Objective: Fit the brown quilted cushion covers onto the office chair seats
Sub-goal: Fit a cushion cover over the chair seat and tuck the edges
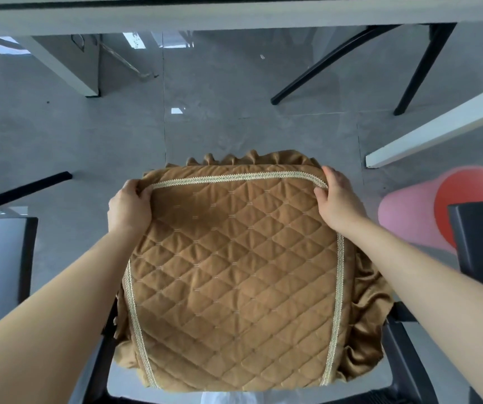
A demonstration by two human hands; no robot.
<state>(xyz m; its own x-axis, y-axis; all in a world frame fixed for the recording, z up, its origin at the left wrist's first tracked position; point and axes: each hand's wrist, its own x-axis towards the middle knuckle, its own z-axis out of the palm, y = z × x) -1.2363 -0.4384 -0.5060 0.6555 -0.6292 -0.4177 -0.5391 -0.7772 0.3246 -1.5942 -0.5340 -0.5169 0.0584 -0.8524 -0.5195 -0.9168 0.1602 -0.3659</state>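
Note:
A brown quilted cushion cover (pixel 234 272) with pale gold braid trim and a ruffled skirt lies spread over the seat of a black office chair (pixel 400 360) right below me. My left hand (pixel 129 205) grips the cover's far left corner, fingers curled over the edge. At the far right corner, my right hand (pixel 339 199) pinches the braid. The ruffle hangs loose on the right side and bunches along the far edge. The seat itself is hidden under the cover.
A second black chair arm (pixel 27 258) stands at the left, another black chair (pixel 482 237) at the right. A pink and red round object (pixel 421 214) lies on the grey tiled floor. White desk legs (pixel 59 68) and black chair legs (pixel 336 62) stand ahead.

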